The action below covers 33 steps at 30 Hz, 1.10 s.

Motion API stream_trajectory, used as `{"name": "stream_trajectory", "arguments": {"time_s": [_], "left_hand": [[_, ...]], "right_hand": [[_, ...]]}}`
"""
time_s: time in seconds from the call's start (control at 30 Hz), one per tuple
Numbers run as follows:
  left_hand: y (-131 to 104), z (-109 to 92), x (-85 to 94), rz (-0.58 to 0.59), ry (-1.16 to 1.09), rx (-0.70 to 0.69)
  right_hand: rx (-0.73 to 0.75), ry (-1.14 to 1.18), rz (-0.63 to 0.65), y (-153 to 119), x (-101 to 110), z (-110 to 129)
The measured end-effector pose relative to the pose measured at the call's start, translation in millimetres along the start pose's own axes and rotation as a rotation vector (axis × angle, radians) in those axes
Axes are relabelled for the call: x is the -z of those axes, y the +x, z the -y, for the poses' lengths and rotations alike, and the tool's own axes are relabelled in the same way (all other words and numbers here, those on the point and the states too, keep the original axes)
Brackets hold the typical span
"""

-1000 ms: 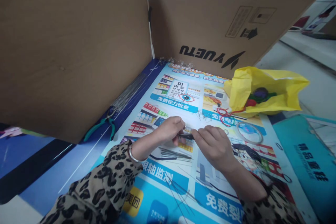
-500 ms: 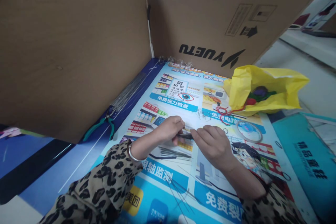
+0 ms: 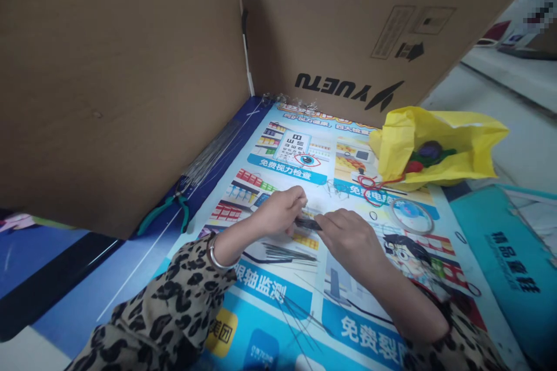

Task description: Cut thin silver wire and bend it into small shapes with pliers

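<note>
My left hand (image 3: pixel 282 210), with a silver bangle at the wrist, is closed, fingertips pinched together. My right hand (image 3: pixel 350 243) is closed on one end of a dark slim piece (image 3: pixel 308 224) that spans the gap to my left fingers. Its exact kind is too blurred to tell. What my left fingertips pinch is hidden. Below the hands, a bundle of thin dark wires (image 3: pixel 289 253) lies on the printed poster (image 3: pixel 319 278). More loose wires (image 3: pixel 298 324) cross nearer to me. Small bent wire pieces (image 3: pixel 338 189) rest just beyond the hands.
Cardboard walls (image 3: pixel 130 69) stand at left and back. Teal-handled pliers (image 3: pixel 164 214) lie by long straight wires (image 3: pixel 213 153). On the right are a yellow bag (image 3: pixel 470 145) holding coloured balls, red cord (image 3: pixel 369 184), a clear ring (image 3: pixel 411 217) and a teal box flap (image 3: pixel 491 255).
My left hand has turned and lifted slightly, its fingertips now higher above the dark piece. My right hand has barely shifted. The view has moved a little.
</note>
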<state>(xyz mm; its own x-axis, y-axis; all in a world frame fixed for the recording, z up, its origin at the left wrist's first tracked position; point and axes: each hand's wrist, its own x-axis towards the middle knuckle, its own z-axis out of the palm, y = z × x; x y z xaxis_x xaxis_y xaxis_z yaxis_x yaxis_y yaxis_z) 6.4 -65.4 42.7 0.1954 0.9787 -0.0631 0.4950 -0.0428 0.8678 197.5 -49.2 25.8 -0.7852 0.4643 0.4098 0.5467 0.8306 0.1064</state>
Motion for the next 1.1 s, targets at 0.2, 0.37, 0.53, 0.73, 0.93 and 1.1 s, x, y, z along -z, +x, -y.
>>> {"name": "stream_trajectory", "arguments": {"time_s": [0.2,0.37,0.53,0.73,0.93,1.1], "left_hand": [[-3,-1,1.4,-0.018,0.317,-0.161],[-4,4,-3.3,-0.001,0.509,-0.275],[-4,8,-8.7,0.017,0.604,-0.352],[2,9,0.2,-0.065,0.575,-0.133],[6,11,7.2,-0.124,0.501,-0.071],[5,10,2.4,-0.097,0.545,-0.087]], "right_hand": [[-0.208,0.187,0.269,2,2,3],[-0.283,0.42,0.401,4,9,-3],[-0.283,0.597,0.462,5,12,-7],[-0.332,0.499,0.422,6,5,-14],[-0.48,0.425,0.307,4,-3,-26],[-0.456,0.429,0.314,3,-9,-25]]}}
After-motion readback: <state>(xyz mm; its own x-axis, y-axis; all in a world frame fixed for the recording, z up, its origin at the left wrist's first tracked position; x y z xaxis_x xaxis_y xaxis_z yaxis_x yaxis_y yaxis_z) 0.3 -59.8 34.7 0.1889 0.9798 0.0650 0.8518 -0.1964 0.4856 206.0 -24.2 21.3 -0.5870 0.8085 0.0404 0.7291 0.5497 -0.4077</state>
